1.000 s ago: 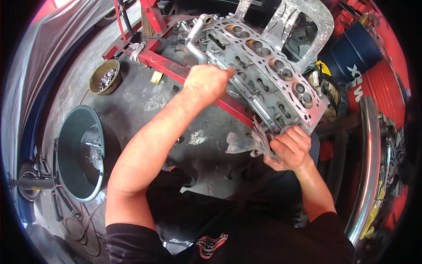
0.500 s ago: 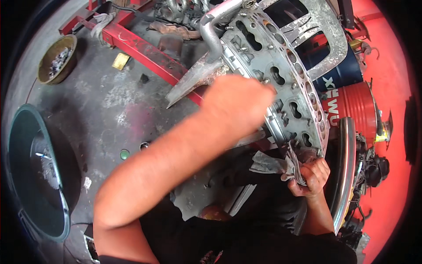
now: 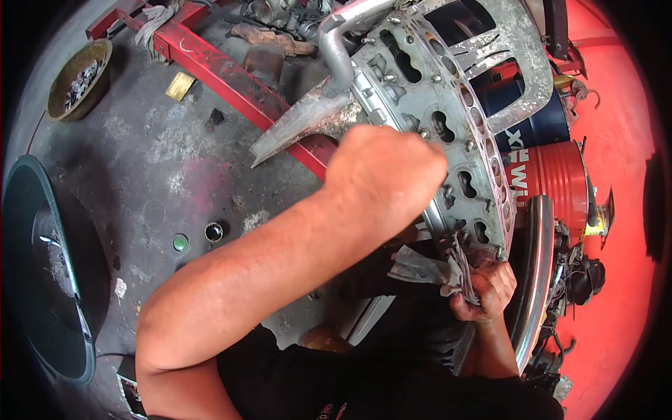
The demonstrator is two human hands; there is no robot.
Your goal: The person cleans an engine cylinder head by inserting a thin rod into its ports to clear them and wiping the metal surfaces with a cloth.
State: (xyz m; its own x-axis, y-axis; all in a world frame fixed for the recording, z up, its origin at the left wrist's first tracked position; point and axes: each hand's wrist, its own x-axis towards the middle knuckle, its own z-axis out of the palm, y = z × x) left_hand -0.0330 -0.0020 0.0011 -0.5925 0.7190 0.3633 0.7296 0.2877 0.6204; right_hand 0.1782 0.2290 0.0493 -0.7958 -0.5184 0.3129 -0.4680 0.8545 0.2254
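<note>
Bare hands at a grey metal cylinder head (image 3: 422, 102) with oblong ports, apparently propped on a scuffed grey plastic chair (image 3: 535, 77).
Right hand (image 3: 494, 288) clenched on crumpled grey cloth (image 3: 420, 267) at its near end; left hand (image 3: 386, 168) curled at its left edge, contents hidden, cannot tell. Judged risks: protruding metal studs (image 3: 470, 146) could snag cloth or scrape knuckles; one-sided pressure could rock it, support being mostly hidden.

Bright, soft light falls across the floor (image 3: 154, 168), glare streaks the tube (image 3: 535, 280), the shirt (image 3: 392, 381) sinks into near-black, the left hand (image 3: 385, 171) looks slightly blurred, and fisheye distortion curves the tub (image 3: 28, 210) before black corners.
</note>
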